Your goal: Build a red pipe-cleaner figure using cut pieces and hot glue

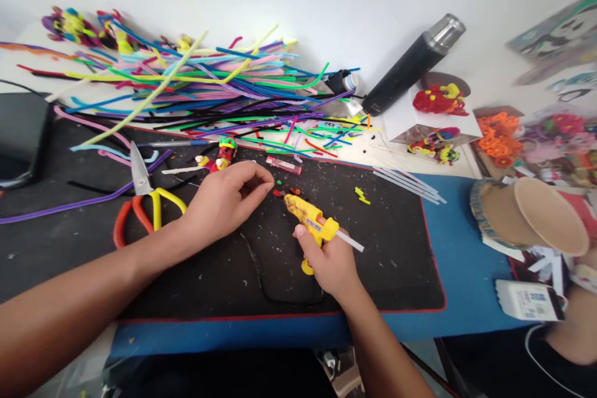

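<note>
My right hand (331,258) is wrapped round a yellow hot glue gun (305,211), its nozzle pointing up and left. A white glue stick (349,240) pokes out of its back end. Opposite the nozzle, my left hand (228,196) is closed, thumb and forefinger tips pinched together; anything between them is too small to make out. Tiny red and green pieces (278,193) show between those fingertips and the nozzle. Just behind my left hand lies a small figure of red, green and yellow pipe cleaner (226,152) with a pale stick.
Scissors (140,174) with orange and yellow handles lie left on the black mat (392,261). Pipe cleaners (209,84) pile along the wall. Clear glue sticks (410,185), a black flask (410,68) and a paper bowl (550,214) are rightward. Another person's arm (576,323) shows at far right.
</note>
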Motion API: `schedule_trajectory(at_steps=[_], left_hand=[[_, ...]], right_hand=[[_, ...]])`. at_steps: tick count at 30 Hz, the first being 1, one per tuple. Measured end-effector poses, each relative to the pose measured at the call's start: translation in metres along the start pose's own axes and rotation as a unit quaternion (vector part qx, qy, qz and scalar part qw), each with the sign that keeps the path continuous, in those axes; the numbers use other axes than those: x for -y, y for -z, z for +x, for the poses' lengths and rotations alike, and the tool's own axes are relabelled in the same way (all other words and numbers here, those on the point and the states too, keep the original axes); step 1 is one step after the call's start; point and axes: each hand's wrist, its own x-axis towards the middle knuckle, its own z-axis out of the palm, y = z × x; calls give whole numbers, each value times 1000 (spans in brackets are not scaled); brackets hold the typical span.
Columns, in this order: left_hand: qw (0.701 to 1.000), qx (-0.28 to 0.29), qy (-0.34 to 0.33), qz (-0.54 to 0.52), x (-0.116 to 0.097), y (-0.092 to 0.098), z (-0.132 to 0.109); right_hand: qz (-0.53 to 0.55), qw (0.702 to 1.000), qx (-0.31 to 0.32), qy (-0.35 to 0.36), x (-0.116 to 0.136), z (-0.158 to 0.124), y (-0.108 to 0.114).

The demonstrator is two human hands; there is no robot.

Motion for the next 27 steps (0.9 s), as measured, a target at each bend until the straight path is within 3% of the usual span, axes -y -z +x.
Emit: schedule_trajectory(at_steps=[9, 27], left_hand=[[995, -62, 15, -83, 7, -9, -2], [992, -62, -7, -108, 10, -10, -4]], right_hand=[[-3, 1000, 20, -1, 4, 1, 0], [-31, 999, 22, -8, 9, 2, 1]])
